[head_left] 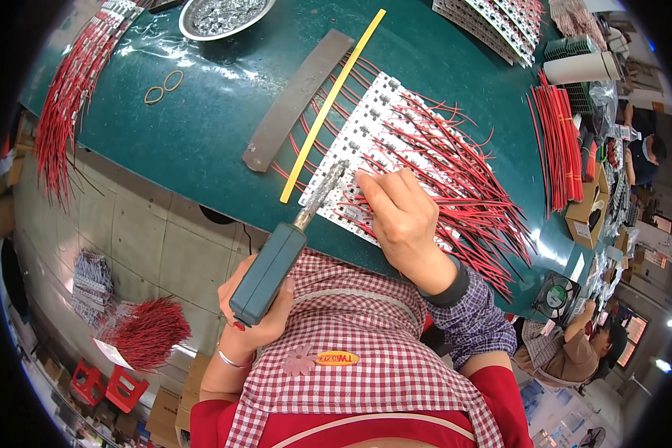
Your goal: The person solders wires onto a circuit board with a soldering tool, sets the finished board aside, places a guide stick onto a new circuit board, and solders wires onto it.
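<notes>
Open green tabletop left of the grey bar, broken only by two rubber bands. Yellow strip and bar fence the white board on its left. Red wires crowd its right side. Metal bowl blocks the far edge.

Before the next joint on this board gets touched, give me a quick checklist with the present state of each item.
1. Left hand grips the soldering iron by its teal handle: ok.
2. Iron tip rests over the white strip board: ok.
3. Right hand presses on the board, fingertips close to the tip: not ok.
4. Red wires lie fanned across the board: ok.
5. Tip touching a pad: cannot tell.
6. Yellow strip lies beside the board, apart from the tip: ok.
</notes>
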The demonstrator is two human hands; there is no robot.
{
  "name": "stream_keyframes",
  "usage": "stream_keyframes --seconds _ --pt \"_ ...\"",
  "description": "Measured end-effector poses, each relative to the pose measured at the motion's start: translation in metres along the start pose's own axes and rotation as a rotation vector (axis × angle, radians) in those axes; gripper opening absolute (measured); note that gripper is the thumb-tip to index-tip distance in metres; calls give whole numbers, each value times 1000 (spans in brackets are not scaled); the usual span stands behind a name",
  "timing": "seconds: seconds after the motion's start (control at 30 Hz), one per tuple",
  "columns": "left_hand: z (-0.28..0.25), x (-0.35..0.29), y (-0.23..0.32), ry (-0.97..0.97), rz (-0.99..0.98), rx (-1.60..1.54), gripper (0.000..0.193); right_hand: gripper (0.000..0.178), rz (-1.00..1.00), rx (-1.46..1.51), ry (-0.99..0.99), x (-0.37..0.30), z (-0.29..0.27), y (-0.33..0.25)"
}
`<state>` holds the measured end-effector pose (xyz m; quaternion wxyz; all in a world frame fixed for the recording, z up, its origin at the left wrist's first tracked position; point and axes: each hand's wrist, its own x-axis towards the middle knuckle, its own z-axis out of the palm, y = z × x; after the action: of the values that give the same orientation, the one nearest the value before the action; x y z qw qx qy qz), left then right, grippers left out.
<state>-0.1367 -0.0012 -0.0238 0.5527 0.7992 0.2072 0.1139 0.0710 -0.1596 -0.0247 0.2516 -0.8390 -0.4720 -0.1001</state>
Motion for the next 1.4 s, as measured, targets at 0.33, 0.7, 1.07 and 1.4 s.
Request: stream_keyframes --seconds 0.33,0.7,1.07,1.4 --pt "-2 11 11 -42 99 91 26 37 -3 -7 4 1 2 0" --pt "-1 15 15 -32 51 38 23 35 -11 -39 2 1 2 -1" --pt "-7 10 12 -16 235 171 19 33 -11 -41 6 2 3 -2" --pt "-2 10 11 -37 101 32 25 35 -21 -56 -2 0 3 -2"
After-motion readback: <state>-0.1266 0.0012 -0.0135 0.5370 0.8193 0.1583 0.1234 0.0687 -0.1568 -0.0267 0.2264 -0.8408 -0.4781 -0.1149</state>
